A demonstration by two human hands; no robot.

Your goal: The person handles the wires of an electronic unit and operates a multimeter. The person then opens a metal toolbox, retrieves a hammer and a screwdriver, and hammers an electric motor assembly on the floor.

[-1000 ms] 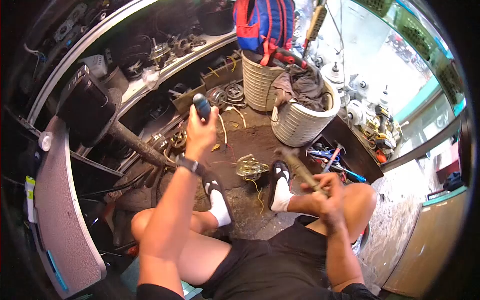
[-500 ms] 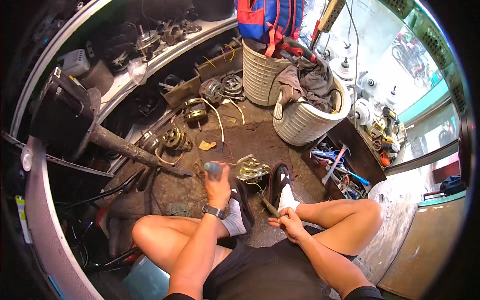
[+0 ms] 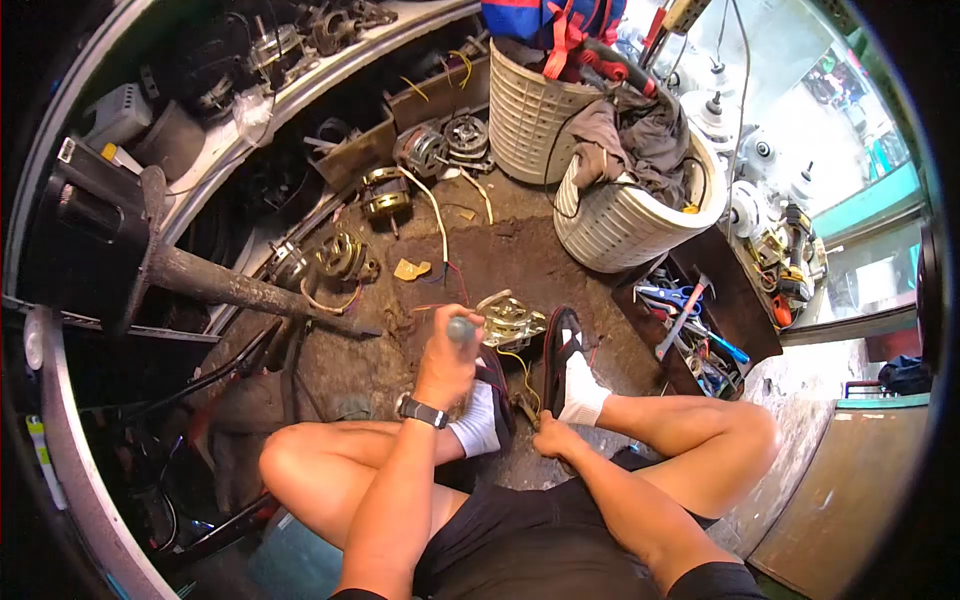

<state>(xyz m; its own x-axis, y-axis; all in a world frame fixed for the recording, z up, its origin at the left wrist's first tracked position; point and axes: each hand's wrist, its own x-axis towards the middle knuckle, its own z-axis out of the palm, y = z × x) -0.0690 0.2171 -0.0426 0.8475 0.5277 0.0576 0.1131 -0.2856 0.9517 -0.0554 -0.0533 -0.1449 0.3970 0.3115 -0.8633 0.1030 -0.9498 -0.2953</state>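
Observation:
My left hand (image 3: 445, 360), with a watch on its wrist, is closed around a tool with a rounded grey-blue end (image 3: 461, 330). The rest of that tool is hidden by the fist, so its kind is unclear. Low between my legs, my right hand (image 3: 560, 438) grips a thin brownish rod-like tool (image 3: 528, 407) that points toward the floor. An open motor part (image 3: 508, 320) with metal brackets lies on the floor just past my feet, and a yellow wire (image 3: 525, 368) runs from it toward me. Neither hand touches the motor part.
Several motors (image 3: 385, 193) lie on the floor ahead. Two white baskets (image 3: 625, 235) stand beyond, one holding cloths. At right is a tool box (image 3: 745, 300) with a hammer (image 3: 685, 320) and scissors. A black pedestal with a metal pole (image 3: 235, 283) lies at left.
My left hand has moved slightly right and up with its tool. My right hand has shifted left and its fingers have closed more fully around the rod. The view has tilted a little.

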